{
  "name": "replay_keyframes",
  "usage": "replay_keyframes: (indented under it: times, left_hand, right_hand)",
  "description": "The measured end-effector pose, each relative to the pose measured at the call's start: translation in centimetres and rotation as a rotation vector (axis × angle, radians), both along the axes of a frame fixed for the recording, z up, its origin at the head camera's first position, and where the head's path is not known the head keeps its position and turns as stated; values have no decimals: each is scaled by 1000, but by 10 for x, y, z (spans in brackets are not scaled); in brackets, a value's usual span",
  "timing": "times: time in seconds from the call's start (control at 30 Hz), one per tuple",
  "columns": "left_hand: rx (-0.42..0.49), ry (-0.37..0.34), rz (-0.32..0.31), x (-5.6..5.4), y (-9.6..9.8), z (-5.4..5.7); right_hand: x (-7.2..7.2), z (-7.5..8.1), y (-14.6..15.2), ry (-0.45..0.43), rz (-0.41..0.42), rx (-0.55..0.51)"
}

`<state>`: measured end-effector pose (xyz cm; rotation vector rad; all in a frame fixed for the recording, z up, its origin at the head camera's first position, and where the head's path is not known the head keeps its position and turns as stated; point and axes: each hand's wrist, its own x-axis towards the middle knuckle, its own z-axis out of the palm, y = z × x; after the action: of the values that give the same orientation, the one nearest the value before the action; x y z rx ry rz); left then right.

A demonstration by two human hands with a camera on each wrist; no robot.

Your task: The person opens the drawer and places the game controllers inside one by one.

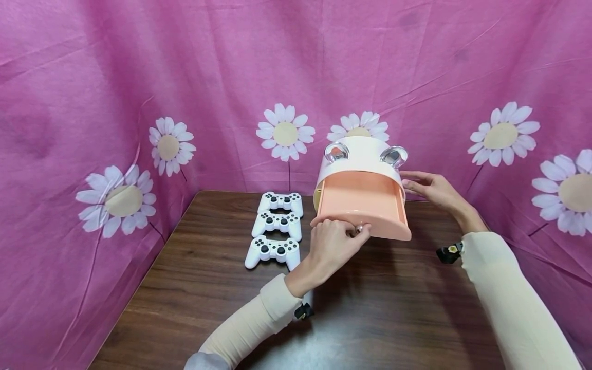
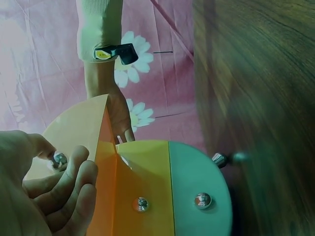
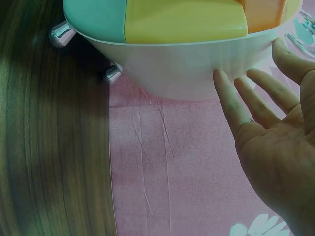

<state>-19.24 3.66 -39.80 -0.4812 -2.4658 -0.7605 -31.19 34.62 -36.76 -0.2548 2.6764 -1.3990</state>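
Note:
A small rounded white drawer cabinet [image 1: 358, 154] with two shiny ear-like loops stands at the back of the table. Its peach top drawer [image 1: 361, 192] is pulled out, and the part of its inside that shows is bare. My left hand [image 1: 330, 249] pinches the round silver knob [image 2: 60, 160] on that drawer's front. Below it, a yellow drawer [image 2: 147, 179] and a green drawer [image 2: 199, 177] are closed. With fingers extended, my right hand [image 1: 437, 194] touches the cabinet's right side with its fingertips; the right wrist view shows them against the white wall.
Three white game controllers [image 1: 274, 252] lie in a column left of the cabinet. Short silver feet [image 3: 63, 34] hold the cabinet above the brown wooden table [image 1: 199, 288]. A pink cloth [image 1: 222, 77] with daisies hangs behind and at the sides.

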Motion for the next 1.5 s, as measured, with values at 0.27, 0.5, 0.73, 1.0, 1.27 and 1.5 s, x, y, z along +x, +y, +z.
replay_keyframes:
  times: [0.27,0.5,0.73,1.0,1.27,1.5]
  left_hand:
    - [-64,16,-26,2,-9,2]
    - [-45,-50,-153,-6,-30,15]
    - [44,-93,-292,-15,-59,33]
    - [102,-140,-404,-36,-101,45]
    - [87,-221,-479,-55,-141,48]
    - [-85,-321,-477,-67,-162,39]
  right_hand:
    - [-1,-2,1,12,2,24]
    - [-2,-3,2,25,7,2]
    - [-2,-4,4,32,11,7]
    - [-3,-2,3,11,3,-12]
    - [-4,1,2,14,-19,48]
    - [-4,2,2,61,-27,113]
